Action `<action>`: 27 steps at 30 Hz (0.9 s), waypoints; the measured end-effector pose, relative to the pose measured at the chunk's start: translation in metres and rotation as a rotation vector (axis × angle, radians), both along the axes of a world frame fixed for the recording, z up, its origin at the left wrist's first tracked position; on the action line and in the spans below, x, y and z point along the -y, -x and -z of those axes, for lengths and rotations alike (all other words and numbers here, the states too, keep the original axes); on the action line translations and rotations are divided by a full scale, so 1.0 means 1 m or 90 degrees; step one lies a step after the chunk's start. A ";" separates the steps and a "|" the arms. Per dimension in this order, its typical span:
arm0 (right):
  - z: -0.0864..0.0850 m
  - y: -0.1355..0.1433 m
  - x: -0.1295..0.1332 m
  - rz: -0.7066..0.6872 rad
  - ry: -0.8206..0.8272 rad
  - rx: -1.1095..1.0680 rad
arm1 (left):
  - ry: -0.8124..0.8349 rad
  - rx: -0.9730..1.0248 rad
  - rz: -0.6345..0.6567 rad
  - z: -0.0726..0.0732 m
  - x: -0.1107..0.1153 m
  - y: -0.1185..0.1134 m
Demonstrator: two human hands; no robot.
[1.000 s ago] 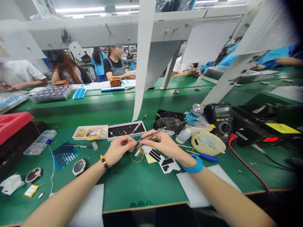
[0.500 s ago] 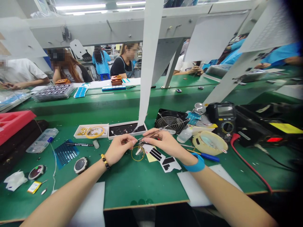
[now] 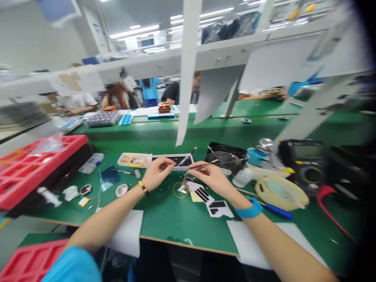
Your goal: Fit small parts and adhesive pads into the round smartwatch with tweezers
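My left hand point(image 3: 157, 174) is closed in a pinch in front of the black-lined white tray point(image 3: 192, 166); anything between its fingertips is too small to make out. To its right, my right hand point(image 3: 213, 178) is closed on thin dark tweezers point(image 3: 202, 167), held nearly level with the tips toward the left. The two hands are apart. Beneath them on the green bench lie a thin yellow ring point(image 3: 175, 194), a small white and silver piece point(image 3: 183, 187) and a sheet with black strips point(image 3: 201, 192). A white sheet with black pieces point(image 3: 221, 209) lies nearer me.
A round fan point(image 3: 226, 156), a yellowish tape roll point(image 3: 282, 192), a blue-handled screwdriver point(image 3: 279, 211) and a multimeter point(image 3: 308, 168) stand or lie right. Left are a pink compartment tray point(image 3: 73, 145), a marker point(image 3: 122, 171) and a round watch-like part point(image 3: 122, 190). People sit across the bench.
The camera view has swung up and to the left, showing more of the pink tray. My hands, close together before, are now farther apart; the tweezers stay in my right hand.
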State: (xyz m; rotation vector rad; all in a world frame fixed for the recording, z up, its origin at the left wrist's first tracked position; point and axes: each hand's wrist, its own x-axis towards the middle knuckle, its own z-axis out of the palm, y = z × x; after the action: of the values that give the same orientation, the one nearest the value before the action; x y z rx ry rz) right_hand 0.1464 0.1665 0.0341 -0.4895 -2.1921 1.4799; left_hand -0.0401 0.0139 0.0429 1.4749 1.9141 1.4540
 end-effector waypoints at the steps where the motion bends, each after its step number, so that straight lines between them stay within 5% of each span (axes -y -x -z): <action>1: 0.001 0.001 0.000 -0.004 -0.002 0.003 | 0.003 -0.011 -0.002 -0.003 -0.001 0.001; 6: 0.006 0.004 0.000 -0.014 -0.030 0.048 | 0.085 -0.101 0.049 -0.032 0.012 0.016; 13: 0.012 0.005 0.007 -0.043 -0.047 0.081 | 0.327 -0.332 0.064 -0.065 0.116 0.044; 19: 0.011 0.007 0.014 -0.054 -0.069 0.070 | 0.512 -0.465 -0.009 -0.044 0.175 0.066; 27: 0.009 0.008 0.017 -0.067 -0.089 0.110 | 0.549 -0.523 -0.039 -0.018 0.167 0.066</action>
State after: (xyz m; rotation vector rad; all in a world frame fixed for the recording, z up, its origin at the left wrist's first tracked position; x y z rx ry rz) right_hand 0.1387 0.1499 0.0254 -0.4775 -2.4705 1.3681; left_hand -0.1061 -0.1533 0.0610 1.6249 2.5241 -0.1377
